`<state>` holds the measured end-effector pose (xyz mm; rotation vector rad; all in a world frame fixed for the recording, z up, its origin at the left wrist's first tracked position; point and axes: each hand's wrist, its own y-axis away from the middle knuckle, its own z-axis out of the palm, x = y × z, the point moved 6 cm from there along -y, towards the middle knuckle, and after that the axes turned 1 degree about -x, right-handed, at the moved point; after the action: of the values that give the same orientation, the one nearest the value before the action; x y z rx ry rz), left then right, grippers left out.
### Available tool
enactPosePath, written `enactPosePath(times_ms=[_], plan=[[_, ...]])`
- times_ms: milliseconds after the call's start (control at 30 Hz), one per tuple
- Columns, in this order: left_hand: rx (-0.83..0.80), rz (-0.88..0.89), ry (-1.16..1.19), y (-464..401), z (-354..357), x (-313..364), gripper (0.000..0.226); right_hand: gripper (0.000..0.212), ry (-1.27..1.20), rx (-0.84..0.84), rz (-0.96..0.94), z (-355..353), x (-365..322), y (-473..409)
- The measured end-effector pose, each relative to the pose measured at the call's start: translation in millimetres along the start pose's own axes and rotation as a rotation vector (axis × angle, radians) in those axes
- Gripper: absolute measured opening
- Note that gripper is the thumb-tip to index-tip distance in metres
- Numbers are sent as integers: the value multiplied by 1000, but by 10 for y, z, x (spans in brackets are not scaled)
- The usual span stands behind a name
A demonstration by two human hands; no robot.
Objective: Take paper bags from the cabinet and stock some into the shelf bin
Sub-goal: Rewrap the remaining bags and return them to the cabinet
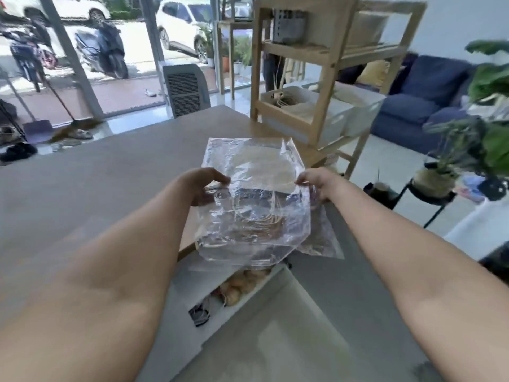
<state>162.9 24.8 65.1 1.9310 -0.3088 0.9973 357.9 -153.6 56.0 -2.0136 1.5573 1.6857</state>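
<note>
Transfer step in hand, cabinet retrieval judged complete. Clear plastic pack (254, 199) of paper bags (261, 166) held over counter (110, 172) corner, left hand (205, 186) and right hand (316, 183) each in closed grip on one edge. Next: open pack, carry some to white shelf bin (333, 119) on wooden shelf (322, 78).

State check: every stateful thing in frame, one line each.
plastic package: held up over the table edge, paper bags inside
left hand: grip closed on package's left edge
right hand: grip closed on package's right edge
shelf bin: open-topped, partly filled
</note>
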Motion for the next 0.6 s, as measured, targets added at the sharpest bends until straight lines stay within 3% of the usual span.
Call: enactPosePath(times_ms=[200,333,467,600], plan=[[-138,-59,-143,110,1268,-175,39,35,-101,153,63,-923,1053,495],[-186,-83,-75,231,2057,-492,60,31,-72,269,104,-1362,1760,665],[-234,-128,-106,299,2489,-897,73,30,-41,198,171,-1452,2293,756],[-285,-362,-274,200,2471,-1585,67,32,-40,125,212,-1229,2706,672]])
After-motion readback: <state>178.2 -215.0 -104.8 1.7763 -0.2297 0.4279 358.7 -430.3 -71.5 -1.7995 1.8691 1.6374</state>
